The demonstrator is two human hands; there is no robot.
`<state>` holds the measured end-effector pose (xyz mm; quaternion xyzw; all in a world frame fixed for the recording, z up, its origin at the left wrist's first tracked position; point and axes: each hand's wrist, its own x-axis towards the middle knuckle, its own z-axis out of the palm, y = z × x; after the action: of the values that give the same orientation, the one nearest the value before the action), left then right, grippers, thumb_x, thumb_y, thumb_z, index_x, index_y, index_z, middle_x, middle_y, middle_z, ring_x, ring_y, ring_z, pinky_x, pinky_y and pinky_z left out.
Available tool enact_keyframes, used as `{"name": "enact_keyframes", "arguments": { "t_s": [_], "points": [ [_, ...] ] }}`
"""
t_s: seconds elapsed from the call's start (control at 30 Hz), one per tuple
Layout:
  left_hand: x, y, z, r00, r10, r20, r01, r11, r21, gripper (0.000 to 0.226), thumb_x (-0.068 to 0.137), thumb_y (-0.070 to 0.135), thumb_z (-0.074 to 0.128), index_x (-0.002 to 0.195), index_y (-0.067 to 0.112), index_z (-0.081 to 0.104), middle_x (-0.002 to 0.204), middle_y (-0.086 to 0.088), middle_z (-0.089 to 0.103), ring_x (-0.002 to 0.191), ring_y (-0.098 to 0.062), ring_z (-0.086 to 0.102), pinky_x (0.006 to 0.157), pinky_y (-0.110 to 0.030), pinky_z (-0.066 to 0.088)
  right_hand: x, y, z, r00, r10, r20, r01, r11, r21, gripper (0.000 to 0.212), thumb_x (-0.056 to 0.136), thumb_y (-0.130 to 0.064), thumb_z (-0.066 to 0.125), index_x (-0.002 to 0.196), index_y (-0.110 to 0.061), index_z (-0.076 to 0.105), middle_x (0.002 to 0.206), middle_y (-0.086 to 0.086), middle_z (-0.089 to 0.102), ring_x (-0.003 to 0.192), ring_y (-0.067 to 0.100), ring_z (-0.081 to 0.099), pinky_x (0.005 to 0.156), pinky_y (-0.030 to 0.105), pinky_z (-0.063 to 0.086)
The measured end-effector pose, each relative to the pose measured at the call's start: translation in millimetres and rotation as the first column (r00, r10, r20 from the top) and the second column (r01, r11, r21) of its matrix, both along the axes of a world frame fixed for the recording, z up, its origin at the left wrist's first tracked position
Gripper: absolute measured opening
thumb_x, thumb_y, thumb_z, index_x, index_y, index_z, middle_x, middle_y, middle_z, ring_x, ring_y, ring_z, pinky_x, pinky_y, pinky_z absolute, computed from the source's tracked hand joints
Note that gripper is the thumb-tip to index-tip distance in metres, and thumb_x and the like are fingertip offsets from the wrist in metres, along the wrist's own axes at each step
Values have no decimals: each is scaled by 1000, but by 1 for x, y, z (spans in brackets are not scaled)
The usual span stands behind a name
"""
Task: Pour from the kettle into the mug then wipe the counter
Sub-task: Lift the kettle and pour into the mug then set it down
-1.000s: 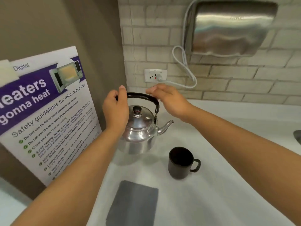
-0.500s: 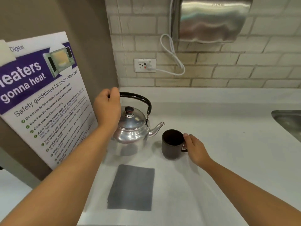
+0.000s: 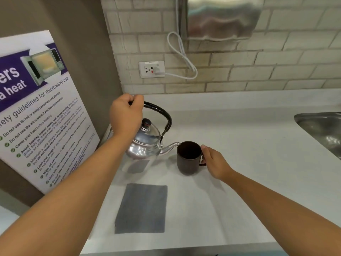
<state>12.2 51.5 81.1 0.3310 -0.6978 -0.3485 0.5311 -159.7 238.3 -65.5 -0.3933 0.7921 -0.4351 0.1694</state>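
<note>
A shiny steel kettle [image 3: 145, 145] with a black arched handle hangs just above the white counter [image 3: 239, 145], tilted slightly to the right. My left hand [image 3: 125, 115] is shut on the handle's left end. The kettle's spout tip touches or nearly touches the rim of a dark mug [image 3: 188, 157] standing upright on the counter. My right hand [image 3: 214, 161] grips the mug's handle on its right side. A grey folded cloth [image 3: 142, 207] lies flat on the counter in front of the kettle and mug.
A microwave safety poster [image 3: 40, 111] leans on the left wall. On the brick back wall sit a socket [image 3: 151, 69] with a white cable and a steel hand dryer [image 3: 223, 17]. A steel sink [image 3: 323, 130] lies at the right.
My right hand left the kettle handle and took hold of the mug's handle. The kettle has been lifted and tipped so its spout now reaches the mug's rim.
</note>
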Motion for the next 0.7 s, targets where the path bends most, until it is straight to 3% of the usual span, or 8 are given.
{"name": "enact_keyframes", "arguments": {
  "t_s": [0.37,0.53,0.7],
  "points": [
    [-13,14,16,991,-56,121,67,993,-94,35,79,22,54,48,19,40,43,7,35,44,-8,29,45,-26,27,-6,-1,-1,999,39,1,-39,999,-10,47,99,-46,22,64,-20,39,65,0,46,66,17,50,65,26,44],
    [-17,14,24,984,-37,176,61,989,-135,30,78,22,53,55,4,47,49,-3,38,49,-15,33,48,-28,30,-9,-1,-3,999,49,0,-49,999,-11,49,99,-46,22,67,-15,42,67,3,49,65,15,49,62,20,41],
    [-21,13,31,973,-36,228,76,983,-166,30,77,25,52,50,17,44,43,5,37,44,-12,32,46,-25,29,-10,-1,-4,999,35,4,-35,999,-35,48,99,-45,23,65,-16,41,65,1,48,65,16,51,59,7,41]
  ]
}}
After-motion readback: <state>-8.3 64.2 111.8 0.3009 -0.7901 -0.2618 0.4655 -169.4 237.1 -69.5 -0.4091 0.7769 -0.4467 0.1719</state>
